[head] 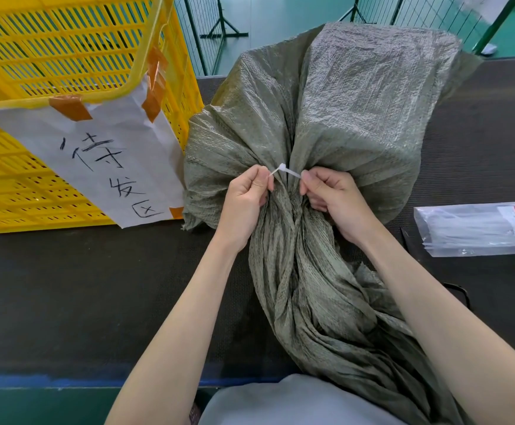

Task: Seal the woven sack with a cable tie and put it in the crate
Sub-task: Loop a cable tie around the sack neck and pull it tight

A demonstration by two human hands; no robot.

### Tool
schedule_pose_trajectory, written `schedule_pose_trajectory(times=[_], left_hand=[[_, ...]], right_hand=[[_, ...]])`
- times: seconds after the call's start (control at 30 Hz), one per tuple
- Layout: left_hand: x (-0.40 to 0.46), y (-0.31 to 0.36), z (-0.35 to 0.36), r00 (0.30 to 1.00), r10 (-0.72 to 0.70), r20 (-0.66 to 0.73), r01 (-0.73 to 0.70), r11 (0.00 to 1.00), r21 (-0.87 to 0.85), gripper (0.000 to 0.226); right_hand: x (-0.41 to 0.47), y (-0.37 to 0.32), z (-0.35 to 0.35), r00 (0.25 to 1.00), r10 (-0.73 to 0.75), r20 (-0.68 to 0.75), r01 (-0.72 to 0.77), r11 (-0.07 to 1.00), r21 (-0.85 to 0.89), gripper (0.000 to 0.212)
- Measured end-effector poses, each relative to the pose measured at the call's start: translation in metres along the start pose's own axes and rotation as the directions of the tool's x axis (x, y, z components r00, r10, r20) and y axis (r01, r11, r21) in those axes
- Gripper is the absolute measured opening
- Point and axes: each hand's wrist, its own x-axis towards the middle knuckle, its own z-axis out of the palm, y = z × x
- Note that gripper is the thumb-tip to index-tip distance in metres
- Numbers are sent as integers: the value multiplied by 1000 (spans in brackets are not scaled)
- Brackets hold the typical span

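A: What do the hands hold?
B: The left hand (245,204) and right hand (331,200) each pinch one end of the thin white plastic cable tie (285,170), over the gathered neck of the grey-green woven sack (342,118).
A: And the crate?
B: The yellow slotted plastic crate (66,56) stands left of the left hand, on the dark table (96,286); the sack lies beside it.

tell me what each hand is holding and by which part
Both grip the white cable tie around the woven sack's gathered neck: left hand pinches the end by its head, right hand the other end.
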Motion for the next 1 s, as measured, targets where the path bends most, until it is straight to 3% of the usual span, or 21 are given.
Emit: schedule_pose_trajectory(times=[0.37, 0.57, 0.73, 1.0], left_hand=[[0, 1, 1, 1000, 18, -7, -18, 999, 41, 36], [0, 1, 0, 1000, 30, -3, -30, 998, 46, 32], [0, 1, 1, 999, 37, 4, -37, 998, 44, 32], [0, 2, 2, 1000, 22, -1, -22, 1000, -1, 27]], right_hand=[[-1, 3, 0, 1000, -29, -5, 29, 998, 49, 33], [1, 3, 1, 999, -44, 13, 45, 993, -107, 31], [1, 5, -1, 999, -42, 1, 41, 993, -107, 31], [3, -1, 4, 996, -79, -45, 64, 961, -268, 34]])
